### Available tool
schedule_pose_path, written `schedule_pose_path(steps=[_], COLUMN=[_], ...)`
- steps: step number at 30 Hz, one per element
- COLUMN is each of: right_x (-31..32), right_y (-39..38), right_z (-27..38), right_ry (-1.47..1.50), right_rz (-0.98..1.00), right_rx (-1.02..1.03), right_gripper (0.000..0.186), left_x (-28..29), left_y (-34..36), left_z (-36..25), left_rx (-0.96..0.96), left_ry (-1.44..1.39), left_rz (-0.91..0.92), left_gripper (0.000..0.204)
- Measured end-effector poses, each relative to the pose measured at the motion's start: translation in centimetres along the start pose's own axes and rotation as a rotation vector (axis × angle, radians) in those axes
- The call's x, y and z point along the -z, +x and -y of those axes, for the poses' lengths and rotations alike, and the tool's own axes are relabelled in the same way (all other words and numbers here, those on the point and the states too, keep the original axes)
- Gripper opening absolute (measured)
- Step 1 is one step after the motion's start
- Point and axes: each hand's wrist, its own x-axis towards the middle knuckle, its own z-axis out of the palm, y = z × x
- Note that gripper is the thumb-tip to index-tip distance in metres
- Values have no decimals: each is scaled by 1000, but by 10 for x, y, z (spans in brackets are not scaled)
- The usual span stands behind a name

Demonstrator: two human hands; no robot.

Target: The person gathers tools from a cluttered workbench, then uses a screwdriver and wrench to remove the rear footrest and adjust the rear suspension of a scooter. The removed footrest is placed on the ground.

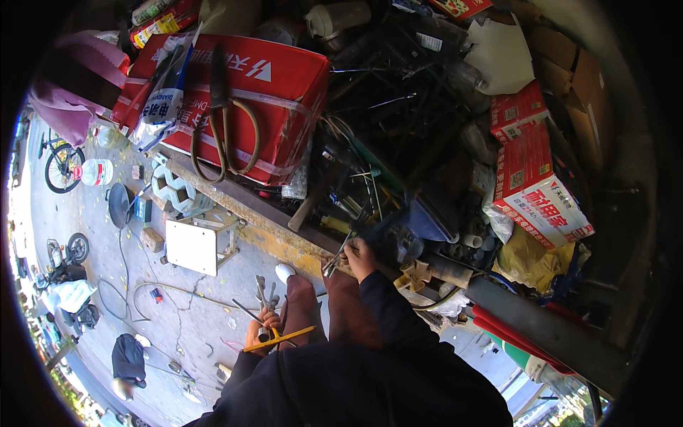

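My left hand [265, 324], low and left of my knees, is closed around a bunch of metal hand tools [263, 290]. Their bars stick up past the fingers, and a straight yellow bar [284, 339] lies across the front of the bunch. At the edge of the cluttered bench, my right hand [361, 260] is closed on a slim, shiny metal tool [331, 266]. Its exact kind is too small to make out. Just beyond that hand is a jumble of tools [348, 206], much of it in dark shadow.
Scissors [224, 139] with big looped handles lie on a red carton [288, 85]. More red and white cartons [544, 192] stand at the right. A white-topped stool [192, 248] is at the left, beside a hose [181, 286] on the ground. A person [128, 359] is farther off.
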Motion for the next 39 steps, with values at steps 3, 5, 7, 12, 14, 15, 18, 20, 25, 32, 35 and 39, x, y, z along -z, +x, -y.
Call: schedule_pose_path(steps=[3,5,7,12,14,15,18,20,25,32,35,39], right_x=[-1,1,3,6,2,-2,-26,-48,-98,-124,-123,-118], right_y=[5,7,6,1,3,6,23,38,70,84,82,82], right_z=[2,6,12,42,57,64,79,84,91,101,100,94], right_ry=[149,113,24,-783,-917,-884,-803,-866,-985,-1241,-1294,-1370], right_rz=[43,45,49,-146,-188,-134,-32,2,-42,-168,-164,-130], right_rx=[-61,-130,-128,254,432,435,537,618,679,742,728,743], right_gripper=[8,7,7,13,13,13,13,16,38,66,67,63], left_x=[1,2,3,1,0,0,-1,0,2,16,17,14], left_y=[3,5,8,12,13,14,15,14,17,24,26,27], left_z=[-1,0,1,5,7,9,12,14,9,-1,-2,2], left_rx=[30,32,70,69,95,86,75,52,113,97,115,130], left_ry=[21,34,14,64,51,40,84,97,79,104,70,27], left_rz=[-4,-31,-21,-56,-63,-56,-54,-77,-42,-80,-84,-77], left_gripper=[32,33,34,35,35,35,35,34,35,38,39,35])
